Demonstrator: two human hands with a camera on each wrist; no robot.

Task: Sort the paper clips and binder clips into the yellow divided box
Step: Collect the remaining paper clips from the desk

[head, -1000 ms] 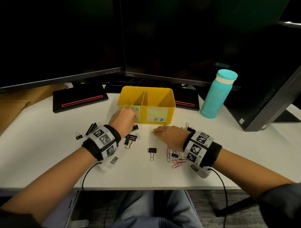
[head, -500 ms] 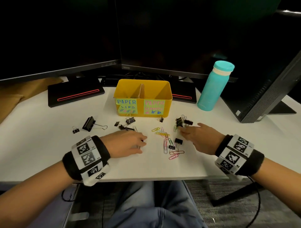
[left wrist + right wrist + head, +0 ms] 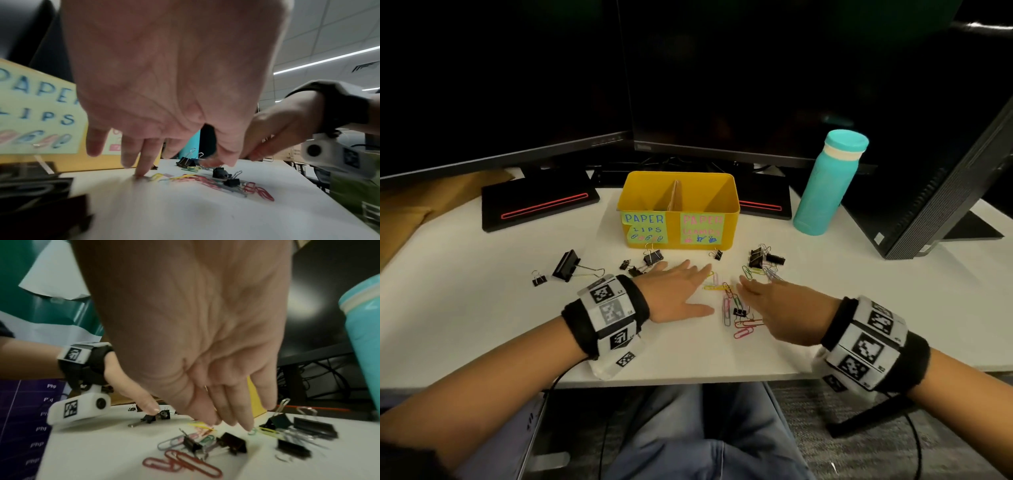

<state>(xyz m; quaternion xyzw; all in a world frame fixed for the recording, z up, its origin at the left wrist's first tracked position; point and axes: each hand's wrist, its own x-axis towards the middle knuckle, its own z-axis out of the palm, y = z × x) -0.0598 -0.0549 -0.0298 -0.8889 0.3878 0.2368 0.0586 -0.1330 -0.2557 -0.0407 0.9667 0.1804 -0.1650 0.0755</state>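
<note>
The yellow divided box (image 3: 674, 236) stands at the back centre, labelled for paper clips on the left and clamps on the right; a cardboard divider (image 3: 674, 198) splits it. Coloured paper clips (image 3: 730, 305) lie in a loose pile before it, with a small black binder clip (image 3: 739, 311) among them. More binder clips lie at the left (image 3: 566, 265), near the box (image 3: 652, 257) and at the right (image 3: 763, 257). My left hand (image 3: 695, 284) lies flat, one fingertip (image 3: 141, 173) touching the table by a yellow clip. My right hand (image 3: 756, 294) hovers over the pile with straight fingers (image 3: 244, 421), holding nothing.
A teal bottle (image 3: 825, 185) stands right of the box. Dark monitors line the back, with another monitor (image 3: 945, 192) angled at the right. Black bases with red stripes (image 3: 537, 202) flank the box. The table's front edge (image 3: 688, 378) is just below my wrists.
Both hands drew back from the box, then closed in on the middle pile. The left hand has uncurled and slid right; the right hand has moved left.
</note>
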